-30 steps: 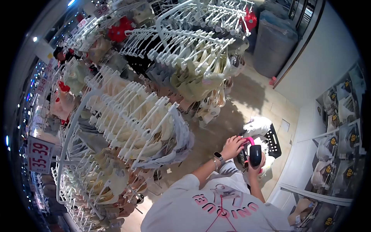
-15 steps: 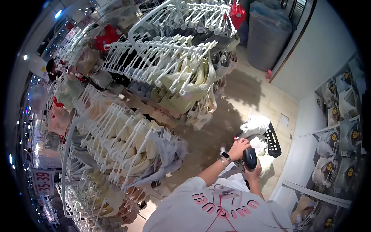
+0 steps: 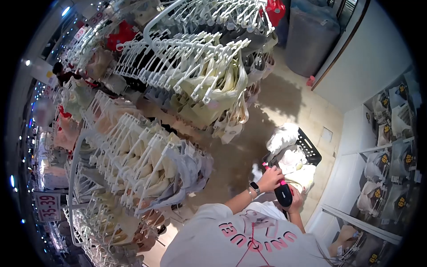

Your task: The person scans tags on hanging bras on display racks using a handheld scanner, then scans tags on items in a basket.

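In front of my waist is a black rounded handheld device with pink parts [image 3: 283,195]; its exact kind I cannot make out. My right hand [image 3: 296,203] is wrapped round its right side. Fingers bent, my left hand [image 3: 270,180] grips at the device's pink front end, and a dark watch [image 3: 254,185] sits on that wrist. Just beyond my hands, a black basket [image 3: 308,146] carries white and cream garments [image 3: 291,159] piled up and hanging over its near side.
To the left, racks hold bras on white hangers [image 3: 195,66], with more bras [image 3: 147,164] nearer me. A size sign [image 3: 48,207] hangs at the lower left. Packaged bras [image 3: 377,164] line the right wall shelves. A large grey wrapped bin [image 3: 311,40] stands at the back.
The device and both hands have come slightly lower and to the left. The device has tilted, so more of its pink front shows. My view has shifted a little.
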A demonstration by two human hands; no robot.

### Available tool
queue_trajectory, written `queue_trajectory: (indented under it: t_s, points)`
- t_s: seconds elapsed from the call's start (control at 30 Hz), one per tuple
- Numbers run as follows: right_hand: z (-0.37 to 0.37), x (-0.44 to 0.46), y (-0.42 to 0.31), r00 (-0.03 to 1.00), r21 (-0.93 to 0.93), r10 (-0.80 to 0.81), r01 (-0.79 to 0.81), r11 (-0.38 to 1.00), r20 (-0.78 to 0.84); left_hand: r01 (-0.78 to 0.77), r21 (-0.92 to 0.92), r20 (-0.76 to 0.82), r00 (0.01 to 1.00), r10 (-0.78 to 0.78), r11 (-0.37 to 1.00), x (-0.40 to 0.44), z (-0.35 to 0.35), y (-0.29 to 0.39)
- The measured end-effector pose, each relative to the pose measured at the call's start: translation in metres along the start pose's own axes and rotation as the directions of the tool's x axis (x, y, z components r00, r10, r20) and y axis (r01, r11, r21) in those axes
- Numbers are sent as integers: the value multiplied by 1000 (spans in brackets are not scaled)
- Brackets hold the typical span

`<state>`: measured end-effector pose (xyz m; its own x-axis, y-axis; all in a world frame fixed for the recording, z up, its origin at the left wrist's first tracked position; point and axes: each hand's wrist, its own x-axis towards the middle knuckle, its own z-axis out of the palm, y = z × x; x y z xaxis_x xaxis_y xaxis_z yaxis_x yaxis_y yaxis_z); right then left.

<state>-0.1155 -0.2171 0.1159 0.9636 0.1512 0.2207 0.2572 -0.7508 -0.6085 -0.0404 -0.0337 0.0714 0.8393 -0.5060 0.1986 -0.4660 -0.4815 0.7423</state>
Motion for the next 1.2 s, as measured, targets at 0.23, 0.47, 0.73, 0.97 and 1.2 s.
queue_trajectory:
  t_s: [0.23,0.47,0.73,0.97,1.2]
  points:
    - [-20,-15,53,920,-152,-337,369,917,202,26,-64,-44,999,-28,998,-18,17,23]
    - [-44,-18,96,847,-134,-419,480,867,327,60,-6,49,997,-60,998,-30,57,17]
    - [-62,21,158,768,-17,-527,571,821,365,99,50,153,982,-106,994,7,73,27]
    - [-94,84,176,596,188,-646,649,737,476,182,72,112,975,-190,981,31,91,37]
    - [-92,125,185,503,309,-734,684,661,457,175,100,84,979,-184,979,43,101,29]
